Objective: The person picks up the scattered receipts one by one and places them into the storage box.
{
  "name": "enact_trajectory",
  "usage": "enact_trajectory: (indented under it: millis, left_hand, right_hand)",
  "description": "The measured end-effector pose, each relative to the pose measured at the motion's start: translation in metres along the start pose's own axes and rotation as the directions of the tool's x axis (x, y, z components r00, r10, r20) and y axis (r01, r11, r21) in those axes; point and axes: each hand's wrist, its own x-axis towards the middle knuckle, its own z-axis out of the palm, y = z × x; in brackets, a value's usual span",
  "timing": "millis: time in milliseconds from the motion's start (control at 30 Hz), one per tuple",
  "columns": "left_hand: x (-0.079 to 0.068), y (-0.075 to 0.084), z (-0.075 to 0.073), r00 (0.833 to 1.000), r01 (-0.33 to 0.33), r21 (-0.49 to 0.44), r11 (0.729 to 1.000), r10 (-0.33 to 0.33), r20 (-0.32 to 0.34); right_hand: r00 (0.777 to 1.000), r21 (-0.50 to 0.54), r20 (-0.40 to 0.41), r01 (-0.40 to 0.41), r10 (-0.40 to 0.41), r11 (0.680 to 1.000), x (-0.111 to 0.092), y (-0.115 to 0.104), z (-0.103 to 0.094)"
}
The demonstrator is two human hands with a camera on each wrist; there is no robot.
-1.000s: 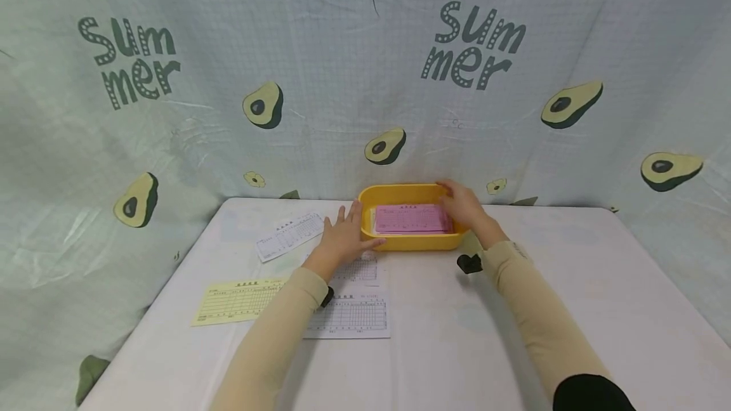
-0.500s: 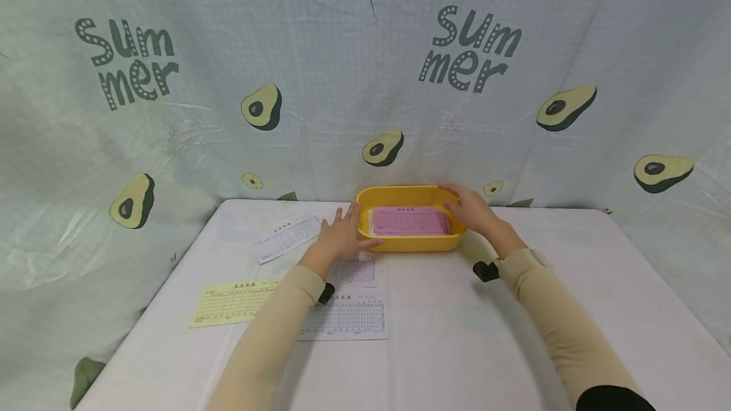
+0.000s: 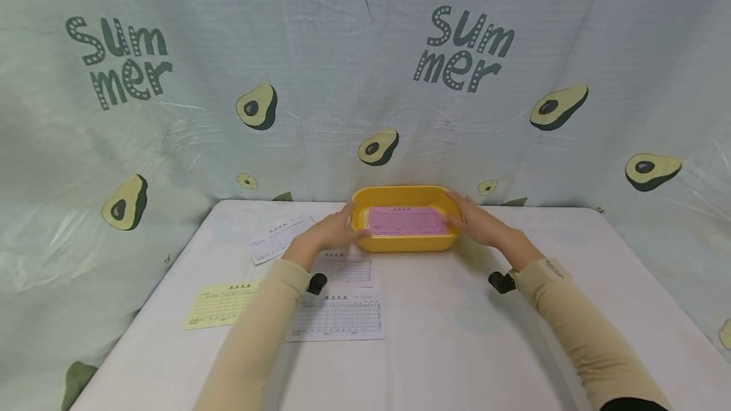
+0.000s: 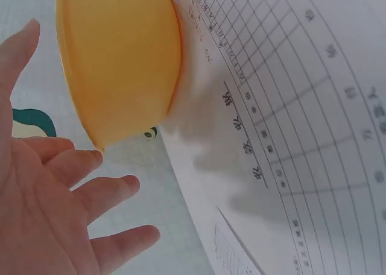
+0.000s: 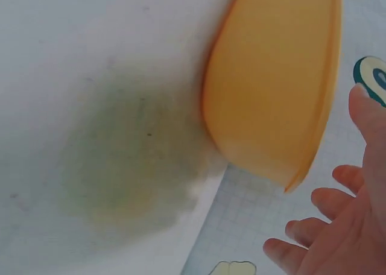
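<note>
A yellow plastic basket [image 3: 405, 244] stands at the back edge of the table, with a stack of pink printed slips [image 3: 407, 221] inside and a pale slip partly showing beneath. At its left end is my left hand [image 3: 331, 227], fingers extended; in the left wrist view the fingers [image 4: 108, 196] spread beside the basket's rim. My right hand [image 3: 482, 222] is at the opposite end, and the right wrist view shows its fingers [image 5: 329, 199] loosely extended near the rim. Whether either hand touches the basket I cannot tell. Neither hand holds anything.
Left of the basket lie a tilted white slip [image 3: 280, 240] and a yellow slip [image 3: 219, 305], partly under my left sleeve. White printed forms [image 3: 348, 319] lie in front. A curtain [image 3: 320, 81] with avocado prints hangs behind the table.
My left hand has turned, and its spread fingers have moved toward the basket's far left side. My right wrist and forearm have swung outward to the right. The basket stays in place.
</note>
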Motion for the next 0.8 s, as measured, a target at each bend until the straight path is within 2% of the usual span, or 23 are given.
enact_trajectory:
  millis: [233, 400, 567, 800]
  left_hand:
    - [-0.008, -0.014, -0.005, 0.996, -0.024, 0.021, 0.999, 0.026, -0.085]
    - [-0.018, -0.025, -0.007, 0.989, -0.029, 0.041, 0.999, 0.034, -0.141]
    - [-0.029, -0.037, -0.01, 0.983, -0.045, 0.038, 0.998, 0.051, -0.178]
    - [-0.049, -0.055, -0.017, 0.977, -0.046, -0.017, 0.999, 0.042, -0.207]
  right_hand:
    - [0.999, 0.038, 0.047, -0.022, 0.02, 0.999, -0.011, 0.008, 0.011]
    - [0.998, 0.011, 0.048, -0.035, 0.034, 0.999, -0.012, 0.01, 0.017]
    - [0.998, 0.003, 0.048, -0.045, 0.045, 0.999, -0.012, 0.01, 0.019]
    - [0.997, -0.027, 0.044, -0.062, 0.063, 0.998, -0.013, 0.008, 0.023]
